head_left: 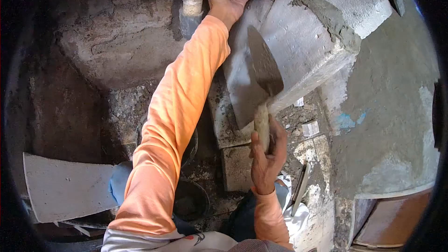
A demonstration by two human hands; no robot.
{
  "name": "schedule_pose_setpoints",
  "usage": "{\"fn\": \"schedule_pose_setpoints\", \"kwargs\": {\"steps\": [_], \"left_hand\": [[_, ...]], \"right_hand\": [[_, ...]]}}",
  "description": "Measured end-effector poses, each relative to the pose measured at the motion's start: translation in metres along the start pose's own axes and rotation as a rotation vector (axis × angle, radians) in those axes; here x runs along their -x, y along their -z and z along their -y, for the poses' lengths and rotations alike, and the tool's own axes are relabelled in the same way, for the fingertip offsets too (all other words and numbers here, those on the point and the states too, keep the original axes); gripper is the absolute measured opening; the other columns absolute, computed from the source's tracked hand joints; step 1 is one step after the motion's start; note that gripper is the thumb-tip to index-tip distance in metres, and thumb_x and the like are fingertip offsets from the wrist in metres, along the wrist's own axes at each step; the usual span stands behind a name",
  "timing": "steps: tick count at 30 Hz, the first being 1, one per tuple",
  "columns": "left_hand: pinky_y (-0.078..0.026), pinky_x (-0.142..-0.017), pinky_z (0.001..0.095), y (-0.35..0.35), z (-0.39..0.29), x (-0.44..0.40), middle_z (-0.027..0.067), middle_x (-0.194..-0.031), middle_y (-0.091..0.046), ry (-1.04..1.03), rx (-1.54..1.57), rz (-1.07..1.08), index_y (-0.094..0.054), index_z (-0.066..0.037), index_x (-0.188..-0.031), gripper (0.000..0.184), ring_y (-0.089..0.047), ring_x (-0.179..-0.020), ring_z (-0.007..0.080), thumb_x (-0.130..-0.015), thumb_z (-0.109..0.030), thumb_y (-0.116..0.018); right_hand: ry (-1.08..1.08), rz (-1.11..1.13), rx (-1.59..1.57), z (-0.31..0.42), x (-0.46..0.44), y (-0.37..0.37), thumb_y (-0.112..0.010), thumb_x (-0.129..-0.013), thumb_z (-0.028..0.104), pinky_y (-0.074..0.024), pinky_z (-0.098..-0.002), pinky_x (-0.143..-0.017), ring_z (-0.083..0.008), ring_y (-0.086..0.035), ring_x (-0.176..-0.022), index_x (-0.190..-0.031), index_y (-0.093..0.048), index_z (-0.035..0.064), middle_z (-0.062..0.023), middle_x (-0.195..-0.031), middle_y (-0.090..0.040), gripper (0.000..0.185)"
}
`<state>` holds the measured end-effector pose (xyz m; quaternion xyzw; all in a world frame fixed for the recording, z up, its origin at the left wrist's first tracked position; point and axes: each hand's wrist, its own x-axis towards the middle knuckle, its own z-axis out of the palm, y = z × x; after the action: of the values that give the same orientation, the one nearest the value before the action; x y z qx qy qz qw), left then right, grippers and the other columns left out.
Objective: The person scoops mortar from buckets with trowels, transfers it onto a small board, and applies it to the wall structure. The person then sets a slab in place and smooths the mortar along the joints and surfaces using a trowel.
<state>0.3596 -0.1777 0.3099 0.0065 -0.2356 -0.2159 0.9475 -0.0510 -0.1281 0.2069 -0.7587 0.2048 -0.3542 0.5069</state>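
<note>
The fingers of your right hand (267, 165) are gripping the wooden handle of a trowel (265, 63), whose blade is pointing away from you, above the pale block (296, 37). Your left hand (226, 7) is lying well forward, beside a vertical pipe (192, 4); its fingers are partly hiding, so I cannot tell what they are holding. Farther out, a grey mortared surface (387, 102) is spreading at right, and a pale slab (67, 189) is lying at left.

A pale scrap (310, 129) lies on debris (293, 120); a shadowed vessel (190, 202), perhaps a bucket, sits lower left.
</note>
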Motion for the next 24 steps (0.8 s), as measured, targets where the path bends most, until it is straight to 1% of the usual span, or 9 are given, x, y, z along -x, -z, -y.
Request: {"fn": "schedule_pose_setpoints", "kwargs": {"steps": [2,4,8,10,13,16,17,19,24], "left_hand": [[-0.029,-0.122,0.0621,-0.004,-0.004,-0.001,0.0117,-0.168,-0.031,0.014,0.019,0.033,-0.026,-0.013,-0.163,0.070,-0.029,-0.154,0.0375,-0.106,-0.052,-0.036],[-0.027,-0.123,0.0609,-0.008,-0.004,0.000,0.0109,-0.168,-0.032,0.031,0.034,0.062,-0.027,-0.012,-0.162,0.069,-0.029,-0.154,0.0364,-0.106,-0.051,-0.037],[-0.030,-0.121,0.0601,-0.008,-0.003,-0.008,0.0103,-0.166,-0.036,-0.027,0.014,0.040,-0.033,-0.012,-0.160,0.065,-0.033,-0.152,0.0342,-0.106,-0.049,-0.038],[-0.031,-0.120,0.0601,0.002,-0.002,-0.014,0.0102,-0.165,-0.037,-0.023,0.014,0.049,-0.035,-0.012,-0.159,0.064,-0.034,-0.151,0.0336,-0.107,-0.048,-0.038],[-0.036,-0.117,0.0611,0.025,0.000,-0.032,0.0106,-0.162,-0.041,-0.008,0.095,0.182,-0.039,-0.011,-0.157,0.059,-0.038,-0.148,0.0340,-0.108,-0.043,-0.040],[-0.040,-0.115,0.0604,0.040,0.003,-0.053,0.0108,-0.161,-0.043,0.021,0.382,0.265,-0.042,-0.009,-0.155,0.055,-0.040,-0.147,0.0340,-0.109,-0.039,-0.042],[-0.040,-0.115,0.0600,0.032,0.003,-0.047,0.0107,-0.161,-0.043,0.006,0.326,0.266,-0.042,-0.008,-0.155,0.054,-0.041,-0.146,0.0341,-0.109,-0.037,-0.043],[-0.041,-0.115,0.0596,0.027,0.004,-0.042,0.0105,-0.161,-0.043,-0.007,0.271,0.271,-0.043,-0.007,-0.154,0.054,-0.041,-0.146,0.0342,-0.109,-0.036,-0.044],[-0.039,-0.117,0.0592,0.040,-0.002,-0.040,0.0111,-0.162,-0.041,0.023,0.081,0.263,-0.040,-0.010,-0.157,0.054,-0.041,-0.146,0.0345,-0.110,-0.037,-0.040]], "right_hand": [[0.011,-0.019,-0.026,0.006,-0.017,-0.007,-0.070,-0.095,0.008,-0.0416,-0.0390,-0.110,-0.0291,-0.059,-0.122,-0.140,-0.055,-0.0027,-0.0175,-0.133,-0.061,0.049],[0.385,-0.077,0.139,0.006,-0.033,-0.015,-0.068,-0.099,0.013,-0.0517,-0.0336,-0.088,-0.0194,-0.063,-0.103,-0.143,-0.052,0.0004,-0.0116,-0.124,-0.063,0.048],[0.388,-0.124,0.219,0.046,-0.068,-0.028,-0.068,-0.097,0.010,-0.0474,-0.0390,-0.101,-0.0251,-0.060,-0.118,-0.142,-0.053,-0.0004,-0.0149,-0.123,-0.065,0.048],[0.614,-0.139,0.383,0.056,-0.088,-0.031,-0.068,-0.095,0.007,-0.0496,-0.0392,-0.096,-0.0300,-0.063,-0.112,-0.140,-0.055,-0.0004,-0.0178,-0.116,-0.065,0.047],[0.718,-0.165,0.519,0.068,-0.112,-0.043,-0.068,-0.091,0.006,-0.0513,-0.0422,-0.091,-0.0371,-0.064,-0.103,-0.136,-0.060,0.0038,-0.0193,-0.111,-0.064,0.046],[0.675,-0.247,0.687,0.087,-0.130,-0.060,-0.069,-0.089,0.008,-0.0539,-0.0436,-0.082,-0.0378,-0.064,-0.092,-0.134,-0.063,0.0087,-0.0172,-0.105,-0.064,0.045],[0.671,-0.250,0.691,0.087,-0.137,-0.066,-0.069,-0.089,0.008,-0.0539,-0.0436,-0.082,-0.0378,-0.064,-0.092,-0.134,-0.063,0.0087,-0.0172,-0.105,-0.064,0.045],[0.904,-0.324,0.731,0.091,-0.150,-0.075,-0.069,-0.087,0.011,-0.0556,-0.0427,-0.075,-0.0354,-0.065,-0.088,-0.132,-0.065,0.0118,-0.0155,-0.105,-0.065,0.046],[0.921,-0.307,0.822,0.105,-0.156,-0.091,-0.067,-0.087,0.013,-0.0572,-0.0387,-0.064,-0.0312,-0.065,-0.086,-0.128,-0.065,0.0101,-0.0134,-0.101,-0.061,0.041]]}}
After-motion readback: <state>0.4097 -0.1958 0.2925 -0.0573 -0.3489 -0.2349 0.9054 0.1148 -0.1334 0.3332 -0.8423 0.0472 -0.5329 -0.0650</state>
